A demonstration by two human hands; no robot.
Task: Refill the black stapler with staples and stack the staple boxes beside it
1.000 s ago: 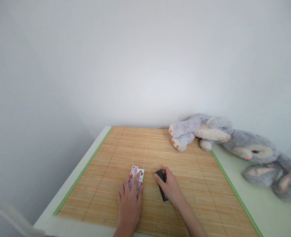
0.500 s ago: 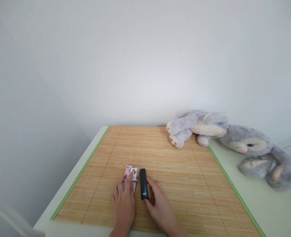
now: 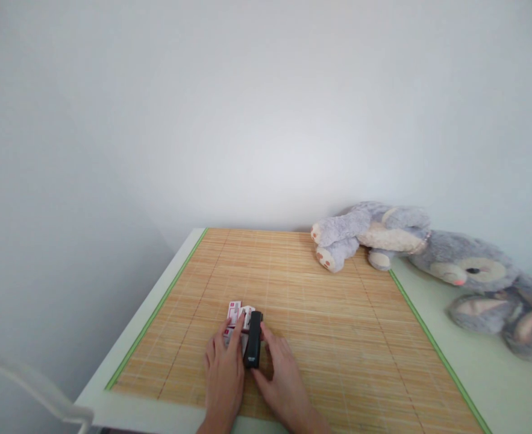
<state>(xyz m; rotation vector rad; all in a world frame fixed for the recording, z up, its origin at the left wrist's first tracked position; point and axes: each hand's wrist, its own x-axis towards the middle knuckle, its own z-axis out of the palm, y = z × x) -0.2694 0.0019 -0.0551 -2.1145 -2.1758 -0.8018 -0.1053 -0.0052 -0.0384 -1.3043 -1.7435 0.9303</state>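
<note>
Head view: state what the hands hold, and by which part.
Right hand grips the black device along its right side; left hand lies flat on the white box.

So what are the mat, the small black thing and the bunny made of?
The mat: likely bamboo slats, matte; thin parallel strips show. The small black thing: probably smooth plastic or metal; too small to tell. The bunny: fuzzy grey plush fabric, soft pile visible.

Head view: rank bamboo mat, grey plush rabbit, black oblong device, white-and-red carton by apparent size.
1. Woven bamboo mat
2. Grey plush rabbit
3. Black oblong device and small white-and-red carton: alike; carton partly under the left hand, so unranked.
</note>
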